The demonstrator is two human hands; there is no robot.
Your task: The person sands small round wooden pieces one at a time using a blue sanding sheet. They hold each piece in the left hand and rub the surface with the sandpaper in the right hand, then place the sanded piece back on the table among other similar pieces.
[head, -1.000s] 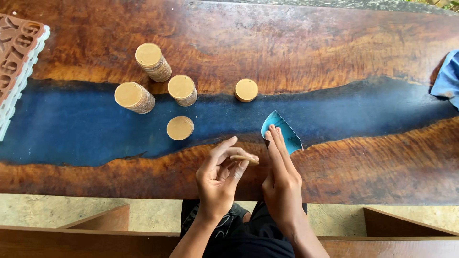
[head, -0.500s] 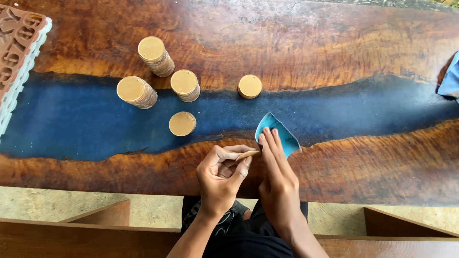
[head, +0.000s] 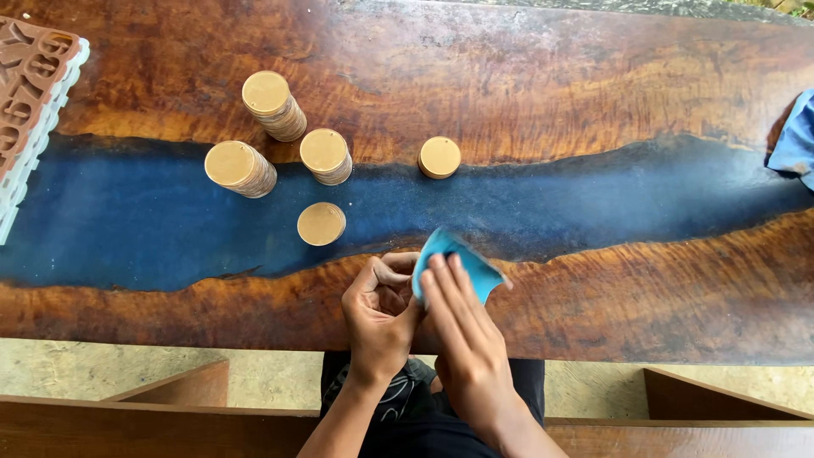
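**Blue sheet pressed over the left fingertips**

The right hand (head: 462, 335) lays flat fingers (head: 449, 293) on a blue sanding sheet (head: 458, 259), pinning it against the curled left hand (head: 381, 309). Whatever the left fingers clasp is hidden beneath. Stacked wooden discs (head: 273, 106) stand well apart on the table (head: 593, 85).

On the table (head: 593, 76), four stacks of wooden discs stand left of centre: the tallest stack (head: 273, 105) farthest back, a second stack (head: 239, 168) left and nearer, a third stack (head: 326, 156) right of it, and a low stack (head: 320, 224) nearest the person. A separate short stack (head: 439, 157) sits right of them all. A mould tray (head: 30, 93) lies at the far left edge, a cloth (head: 793, 144) at the far right. At the near edge, the left hand (head: 381, 309) and right hand (head: 462, 339) meet, the right pressing a sheet of sandpaper (head: 454, 259) against the left's fingers.
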